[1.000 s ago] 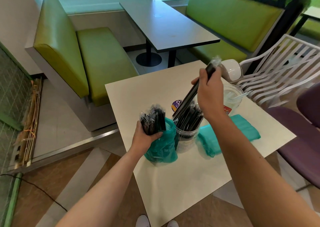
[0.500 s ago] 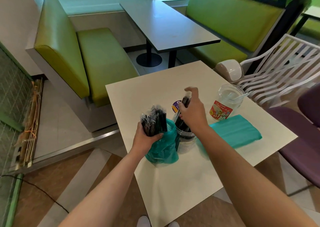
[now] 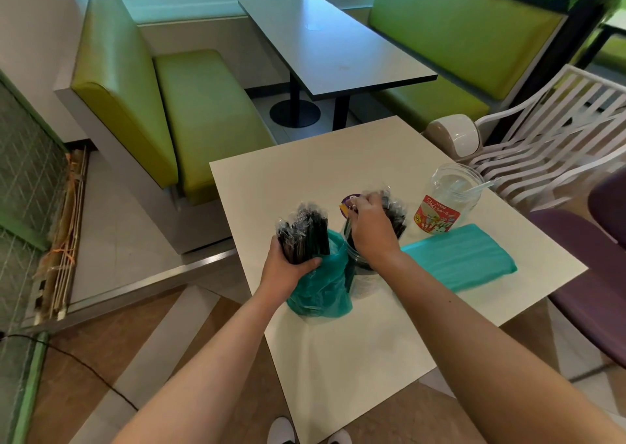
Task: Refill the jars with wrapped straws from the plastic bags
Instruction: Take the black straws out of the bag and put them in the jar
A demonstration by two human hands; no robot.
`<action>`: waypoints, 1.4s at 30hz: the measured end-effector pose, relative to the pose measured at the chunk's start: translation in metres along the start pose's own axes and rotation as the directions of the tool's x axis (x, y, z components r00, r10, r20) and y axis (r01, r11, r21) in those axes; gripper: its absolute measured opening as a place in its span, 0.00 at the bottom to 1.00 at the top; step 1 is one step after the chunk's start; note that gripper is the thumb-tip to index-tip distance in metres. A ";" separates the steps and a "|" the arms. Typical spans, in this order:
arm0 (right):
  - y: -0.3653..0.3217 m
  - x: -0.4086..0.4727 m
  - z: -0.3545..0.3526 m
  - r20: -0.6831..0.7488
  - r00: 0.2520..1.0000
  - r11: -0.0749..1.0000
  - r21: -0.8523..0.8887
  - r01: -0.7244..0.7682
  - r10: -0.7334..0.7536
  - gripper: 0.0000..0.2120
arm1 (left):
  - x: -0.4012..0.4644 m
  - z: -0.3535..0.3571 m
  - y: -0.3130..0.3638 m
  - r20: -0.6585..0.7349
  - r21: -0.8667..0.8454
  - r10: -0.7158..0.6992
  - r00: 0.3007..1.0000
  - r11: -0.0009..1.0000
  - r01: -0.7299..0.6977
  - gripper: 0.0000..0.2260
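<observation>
So the main thing was the bundle of black wrapped straws (image 3: pixel 303 232), sitting a bit left of the frame's centre. The left hand (image 3: pixel 288 271) had its fingers curled round the lower part of that bundle, holding it upright with the tops poking out of a teal plastic bag (image 3: pixel 320 291) that slumped on the white table (image 3: pixel 355 359).

Just right of it stood a clear jar (image 3: pixel 364 282), already packed with more black straws (image 3: pixel 394 213) sticking out the top. The right hand (image 3: pixel 371 233) was over the jar's mouth, fingers bent down among the straw tops. Couldn't really tell if it was pinching any of them or just pressing on them, the fingertips were hidden behind the hand.

Further right, toward the table's far corner, was a second jar (image 3: pixel 447 203) with a red and white label. It looked pretty much see-through, with one clear straw (image 3: pixel 481 186) leaning out. In front of that one lay a flat folded teal bag (image 3: pixel 464 260), close beside the packed jar.

Around the table: a white slatted chair (image 3: pixel 559 128) at upper right, purple seats (image 3: pixel 589 274) at the right edge, green booth benches (image 3: pixel 189 105) and a dark table (image 3: pixel 332 44) across the top.
</observation>
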State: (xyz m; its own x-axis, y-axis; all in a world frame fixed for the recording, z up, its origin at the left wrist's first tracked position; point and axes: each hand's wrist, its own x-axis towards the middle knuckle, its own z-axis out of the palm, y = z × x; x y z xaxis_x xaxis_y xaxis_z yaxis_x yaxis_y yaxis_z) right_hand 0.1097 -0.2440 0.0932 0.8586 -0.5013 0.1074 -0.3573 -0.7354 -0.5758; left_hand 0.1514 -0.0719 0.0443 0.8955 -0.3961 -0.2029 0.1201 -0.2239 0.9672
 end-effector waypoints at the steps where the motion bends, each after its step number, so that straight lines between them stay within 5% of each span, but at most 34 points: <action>1: 0.002 0.000 0.001 0.006 1.000 1.000 -0.019 0.007 -0.007 0.14 | 0.001 0.000 -0.001 0.001 0.002 0.001 1.000 1.000 -0.001 0.32; 6: -0.006 -0.010 -0.011 -0.121 0.985 0.985 -0.141 0.103 -0.120 0.20 | 0.003 0.001 -0.003 0.004 0.014 0.004 1.000 1.000 -0.004 0.34; 9: -0.016 -0.023 -0.013 -0.184 0.962 0.970 -0.175 0.170 -0.201 0.16 | 0.006 0.001 -0.005 0.000 0.031 0.012 1.000 0.999 -0.012 0.35; 12: -0.019 -0.034 0.001 -0.137 0.981 0.989 -0.073 0.127 -0.136 0.12 | 0.007 0.001 -0.006 -0.013 0.028 0.012 1.000 1.000 -0.012 0.34; 18: -0.020 -0.036 0.019 0.136 0.986 0.937 0.322 -0.137 0.097 0.26 | 0.009 0.003 -0.012 -0.003 0.026 0.019 1.000 0.999 -0.019 0.33; 27: -0.014 -0.035 0.023 0.179 0.977 0.921 0.349 -0.176 0.119 0.08 | 0.004 0.003 -0.007 -0.007 -0.002 -0.010 1.000 1.000 0.010 0.33; 35: -0.015 -0.045 0.013 0.169 0.980 0.868 0.465 -0.174 0.106 0.10 | 0.002 0.007 -0.001 -0.010 0.007 0.000 1.000 1.000 0.000 0.30; 42: -0.016 -0.043 -0.006 0.131 0.986 0.907 0.393 -0.150 0.106 0.12 | 0.002 0.010 0.001 -0.002 0.030 -0.001 1.000 1.000 0.001 0.29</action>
State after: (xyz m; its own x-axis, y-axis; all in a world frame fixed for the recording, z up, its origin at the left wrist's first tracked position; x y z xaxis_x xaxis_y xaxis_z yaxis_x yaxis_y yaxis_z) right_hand 0.0762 -0.2133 0.1026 0.8566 -0.5123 -0.0617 -0.3086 -0.4129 -0.8569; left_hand 0.1489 -0.0822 0.0433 0.8965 -0.3938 -0.2031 0.1077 -0.2509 0.9620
